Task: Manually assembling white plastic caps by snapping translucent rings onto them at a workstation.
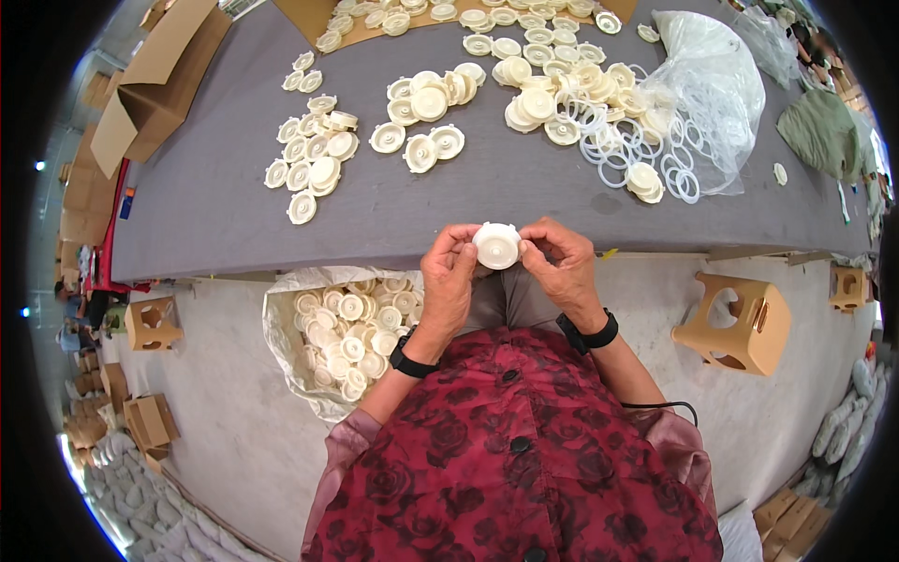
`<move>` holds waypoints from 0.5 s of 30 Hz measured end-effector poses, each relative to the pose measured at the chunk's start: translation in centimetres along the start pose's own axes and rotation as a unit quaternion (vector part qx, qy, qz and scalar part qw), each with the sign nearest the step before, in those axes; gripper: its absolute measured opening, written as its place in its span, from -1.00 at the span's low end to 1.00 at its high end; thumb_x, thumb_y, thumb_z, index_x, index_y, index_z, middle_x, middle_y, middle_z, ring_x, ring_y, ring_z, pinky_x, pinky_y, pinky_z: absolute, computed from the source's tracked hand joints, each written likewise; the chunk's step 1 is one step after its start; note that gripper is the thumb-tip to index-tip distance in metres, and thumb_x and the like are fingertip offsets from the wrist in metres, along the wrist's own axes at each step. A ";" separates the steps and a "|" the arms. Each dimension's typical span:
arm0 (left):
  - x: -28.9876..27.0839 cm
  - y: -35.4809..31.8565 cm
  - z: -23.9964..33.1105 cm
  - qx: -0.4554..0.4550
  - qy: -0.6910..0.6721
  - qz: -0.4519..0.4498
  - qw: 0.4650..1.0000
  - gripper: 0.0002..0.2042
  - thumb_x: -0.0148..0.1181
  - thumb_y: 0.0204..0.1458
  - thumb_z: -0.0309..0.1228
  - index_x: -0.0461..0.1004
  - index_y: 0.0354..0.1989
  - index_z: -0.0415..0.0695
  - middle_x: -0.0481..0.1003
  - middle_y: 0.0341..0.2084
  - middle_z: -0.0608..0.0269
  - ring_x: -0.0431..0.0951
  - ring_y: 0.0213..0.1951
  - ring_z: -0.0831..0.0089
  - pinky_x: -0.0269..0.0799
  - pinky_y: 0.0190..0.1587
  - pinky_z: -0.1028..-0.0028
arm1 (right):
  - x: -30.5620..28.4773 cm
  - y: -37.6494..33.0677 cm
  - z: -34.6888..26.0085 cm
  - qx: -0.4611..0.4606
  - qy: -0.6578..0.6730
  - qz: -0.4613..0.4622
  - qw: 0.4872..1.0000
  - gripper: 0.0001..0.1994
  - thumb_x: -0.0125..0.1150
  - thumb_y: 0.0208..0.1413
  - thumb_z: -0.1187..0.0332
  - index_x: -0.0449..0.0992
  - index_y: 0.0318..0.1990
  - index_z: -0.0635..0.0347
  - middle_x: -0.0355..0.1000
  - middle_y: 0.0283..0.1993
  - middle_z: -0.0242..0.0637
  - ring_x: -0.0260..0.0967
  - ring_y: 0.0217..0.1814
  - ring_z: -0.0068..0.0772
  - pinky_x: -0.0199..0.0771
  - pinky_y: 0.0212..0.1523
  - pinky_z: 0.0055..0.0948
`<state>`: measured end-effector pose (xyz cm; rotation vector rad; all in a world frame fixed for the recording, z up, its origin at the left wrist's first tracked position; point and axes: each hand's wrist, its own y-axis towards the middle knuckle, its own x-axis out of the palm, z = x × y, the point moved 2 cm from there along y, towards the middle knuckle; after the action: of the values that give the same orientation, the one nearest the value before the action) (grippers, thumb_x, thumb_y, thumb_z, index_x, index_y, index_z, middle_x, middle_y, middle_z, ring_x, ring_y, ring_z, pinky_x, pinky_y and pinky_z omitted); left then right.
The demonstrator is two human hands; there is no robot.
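Observation:
Between my two hands, just off the table's near edge, is a round cream plastic cap (497, 245) with small tabs on its rim. My left hand (449, 273) pinches its left side between thumb and fingers. The right side of the cap is pinched by my right hand (560, 264). Beyond my hands, similar caps (430, 101) lie in loose groups and stacks on the grey table. To the right, clear rubbery rings (613, 140) spill from a transparent plastic bag (716, 84) among more caps.
Below the table edge at left stands a white sack (279, 330) full of caps. An opened cardboard box (154, 84) sits at the table's left end; another box holds caps at the far side. Tan plastic stools (740, 323) stand on the floor. A green cloth (817, 133) lies far right.

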<state>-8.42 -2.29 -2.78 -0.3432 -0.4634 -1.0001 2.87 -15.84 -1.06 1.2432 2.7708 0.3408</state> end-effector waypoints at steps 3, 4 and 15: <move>-0.1 0.1 0.1 0.018 0.024 -0.004 1.000 -0.78 0.11 0.27 -0.40 0.43 -0.02 -0.27 0.53 -0.18 0.24 0.53 -0.13 0.53 0.43 0.01 0.51 | 0.7 -0.1 -0.5 0.055 0.085 0.053 0.993 -0.82 0.23 0.10 0.55 0.58 -0.13 0.32 0.49 -0.30 -0.35 0.43 -0.26 -0.63 0.46 -0.22 -0.58; 0.1 0.1 0.3 0.026 0.038 -0.011 0.999 -0.79 0.11 0.27 -0.41 0.45 -0.05 -0.28 0.54 -0.19 0.24 0.53 -0.14 0.54 0.43 0.00 0.52 | 0.5 -0.1 -0.5 0.055 0.085 0.053 0.993 -0.82 0.23 0.10 0.55 0.58 -0.13 0.32 0.49 -0.30 -0.35 0.43 -0.26 -0.63 0.46 -0.22 -0.58; 0.3 0.9 3.2 0.051 0.235 -0.099 0.966 -0.86 0.03 0.18 -0.58 0.53 -0.21 -0.31 0.56 -0.37 0.31 0.49 -0.30 0.63 0.39 -0.19 0.60 | -0.2 0.6 -2.3 0.014 -0.039 -0.084 0.996 -0.86 0.22 0.14 0.48 0.59 -0.19 0.34 0.50 -0.30 -0.33 0.43 -0.30 -0.60 0.44 -0.25 -0.59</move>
<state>-8.21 -0.55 0.00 0.0399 -0.1152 -1.2045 3.04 -16.05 1.30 0.9969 2.7974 0.2356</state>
